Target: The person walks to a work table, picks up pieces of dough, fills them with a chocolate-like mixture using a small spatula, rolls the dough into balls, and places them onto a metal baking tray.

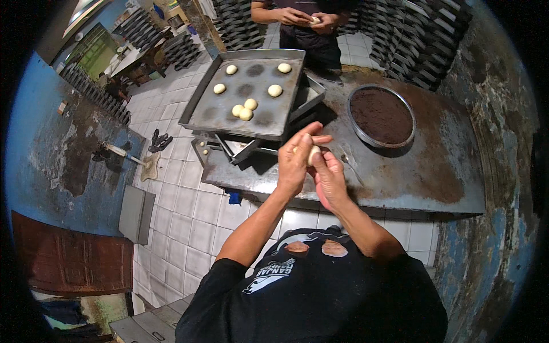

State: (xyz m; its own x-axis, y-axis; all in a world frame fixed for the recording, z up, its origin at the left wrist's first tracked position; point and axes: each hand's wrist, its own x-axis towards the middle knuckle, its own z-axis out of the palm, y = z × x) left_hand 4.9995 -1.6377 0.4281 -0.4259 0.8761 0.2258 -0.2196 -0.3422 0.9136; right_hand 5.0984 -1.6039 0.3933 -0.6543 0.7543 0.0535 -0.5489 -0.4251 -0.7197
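Between my hands, in front of the baking tray, is a small pale dough ball (313, 155). My left hand (293, 163) cups it from the left, with some fingertips stretched out past it. My right hand (330, 178) closes on it from the right, its thumb pressed against the dough. The fingers partly cover the ball. Just beyond my hands, a square metal baking tray (197, 108) bears several round dough balls (275, 90), three of them touching near its front. To the right stands a round metal bowl (409, 136) of dark brown crumbly filling (380, 114).
More trays (309, 97) sit stacked askew under the top one on the worn metal table (440, 171). A spoon (353, 170) lies right of my hands. Across the table, a co-worker's hands (311, 20) hold a small pale piece. Dark tray stacks (420, 40) rise behind.
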